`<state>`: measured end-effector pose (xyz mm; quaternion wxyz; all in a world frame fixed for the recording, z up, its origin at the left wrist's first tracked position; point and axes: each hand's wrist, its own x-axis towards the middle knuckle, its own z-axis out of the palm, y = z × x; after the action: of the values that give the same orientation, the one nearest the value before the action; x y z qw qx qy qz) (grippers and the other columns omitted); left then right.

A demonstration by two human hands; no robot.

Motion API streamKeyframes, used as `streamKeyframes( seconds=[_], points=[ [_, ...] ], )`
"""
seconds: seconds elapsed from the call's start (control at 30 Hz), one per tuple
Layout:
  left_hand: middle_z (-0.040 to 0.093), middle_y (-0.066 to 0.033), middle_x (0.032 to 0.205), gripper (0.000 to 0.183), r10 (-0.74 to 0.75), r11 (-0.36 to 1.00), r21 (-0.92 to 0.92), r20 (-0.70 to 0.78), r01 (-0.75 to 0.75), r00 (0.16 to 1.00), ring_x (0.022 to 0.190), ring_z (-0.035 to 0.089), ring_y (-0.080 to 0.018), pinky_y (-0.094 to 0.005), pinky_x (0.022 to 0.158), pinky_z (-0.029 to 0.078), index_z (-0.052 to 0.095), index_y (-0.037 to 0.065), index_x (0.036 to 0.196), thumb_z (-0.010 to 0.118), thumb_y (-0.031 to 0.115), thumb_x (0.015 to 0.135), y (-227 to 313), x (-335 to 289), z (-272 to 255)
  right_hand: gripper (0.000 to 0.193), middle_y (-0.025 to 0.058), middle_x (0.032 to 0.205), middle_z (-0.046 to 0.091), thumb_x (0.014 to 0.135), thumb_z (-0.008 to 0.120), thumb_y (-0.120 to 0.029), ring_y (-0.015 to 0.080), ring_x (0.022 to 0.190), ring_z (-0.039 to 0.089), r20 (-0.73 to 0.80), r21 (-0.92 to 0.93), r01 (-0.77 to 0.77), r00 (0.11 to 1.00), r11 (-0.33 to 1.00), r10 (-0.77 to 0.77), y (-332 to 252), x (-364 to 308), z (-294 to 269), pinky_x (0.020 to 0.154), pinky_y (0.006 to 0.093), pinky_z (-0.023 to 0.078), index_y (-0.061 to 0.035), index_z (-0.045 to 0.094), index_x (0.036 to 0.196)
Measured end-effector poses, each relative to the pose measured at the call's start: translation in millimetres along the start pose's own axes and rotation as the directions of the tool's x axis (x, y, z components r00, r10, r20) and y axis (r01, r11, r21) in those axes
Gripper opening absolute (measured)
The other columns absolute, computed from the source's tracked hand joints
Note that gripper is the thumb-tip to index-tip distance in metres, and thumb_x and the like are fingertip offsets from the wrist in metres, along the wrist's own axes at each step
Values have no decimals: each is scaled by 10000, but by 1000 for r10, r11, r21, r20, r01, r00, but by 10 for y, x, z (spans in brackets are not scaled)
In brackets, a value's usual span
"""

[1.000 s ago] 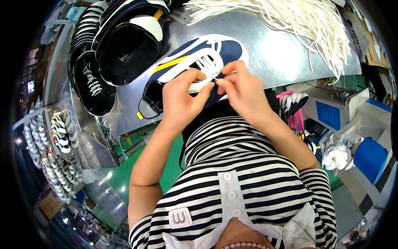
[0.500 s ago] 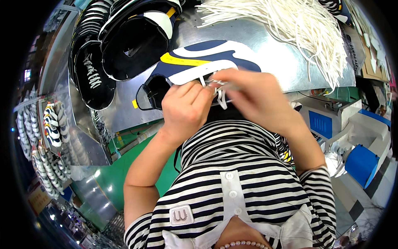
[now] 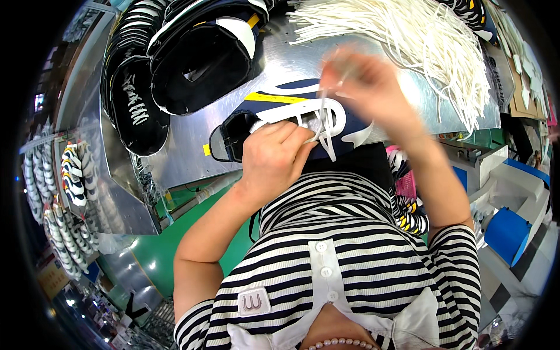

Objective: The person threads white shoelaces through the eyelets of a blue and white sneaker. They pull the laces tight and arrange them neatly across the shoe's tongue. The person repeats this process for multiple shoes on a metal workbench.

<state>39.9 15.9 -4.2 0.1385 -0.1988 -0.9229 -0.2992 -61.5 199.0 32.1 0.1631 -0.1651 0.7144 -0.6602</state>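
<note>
A navy, white and yellow shoe upper [image 3: 286, 109] lies on the metal table in front of me, its black-lined collar to the left. My left hand [image 3: 273, 153] is closed on its near side by the lacing opening, the fingers partly hiding it. A white shoelace [image 3: 325, 114] passes through the white eyelet panel, with one loose end hanging toward me. From there a length of lace rises to my right hand [image 3: 367, 84], which is lifted above the toe end and smeared by motion. Its fingers look pinched on the lace.
A large bundle of white laces [image 3: 402, 41] lies at the back right of the metal table [image 3: 186, 154]. Stacked black-lined shoe uppers [image 3: 201, 70] stand at the back left. More uppers hang [image 3: 73, 175] beyond the left edge. A grey and blue machine [image 3: 507, 233] stands at the right.
My right hand has moved up and away from the lacing opening, drawing lace with it. The shoe upper has shifted slightly right and toward me, with my left hand still on it.
</note>
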Motion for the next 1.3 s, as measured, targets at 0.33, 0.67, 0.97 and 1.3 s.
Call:
streamKeyframes(
  seconds=[0.33, 0.67, 0.97, 1.3],
  points=[
    [685, -158, 861, 740, -246, 899, -320, 196, 299, 949, 793, 674, -377, -409, 762, 530, 376, 44, 1373, 803, 268, 812, -20, 35, -111, 150, 46, 872, 655, 961, 617, -40, 114, 769, 638, -92, 131, -109, 988, 985, 122, 182, -364, 47, 680, 169, 503, 5, 614, 1104],
    [673, -171, 779, 367, -487, 850, -260, -56, 458, 872, 743, 594, -346, -418, 716, 457, 606, 12, 1220, 448, 298, 1055, -67, 14, -4, 171, 25, 869, 666, 844, 734, -54, 59, 778, 604, 473, 432, -169, 879, 886, -62, -10, -379, -183, 687, 220, 483, -36, 659, 998],
    [688, -160, 783, 480, -545, 833, -184, -108, 522, 831, 757, 611, -344, -413, 742, 467, 638, 38, 1160, 715, 415, 872, -37, 92, 109, 163, 38, 862, 695, 884, 688, -93, 63, 734, 585, -61, 6, 20, 998, 1000, -20, 458, -136, 304, 639, 231, 471, -11, 650, 1019],
    [658, -90, 700, 422, -499, 866, -98, -250, 491, 830, 639, 607, -272, -376, 701, 461, 673, 71, 1081, 817, 292, 751, -45, 81, 191, 195, 125, 845, 709, 930, 657, -120, 215, 772, 704, -144, -145, 176, 970, 974, -197, 489, -268, 296, 676, 301, 528, -2, 604, 1076]
  ],
)
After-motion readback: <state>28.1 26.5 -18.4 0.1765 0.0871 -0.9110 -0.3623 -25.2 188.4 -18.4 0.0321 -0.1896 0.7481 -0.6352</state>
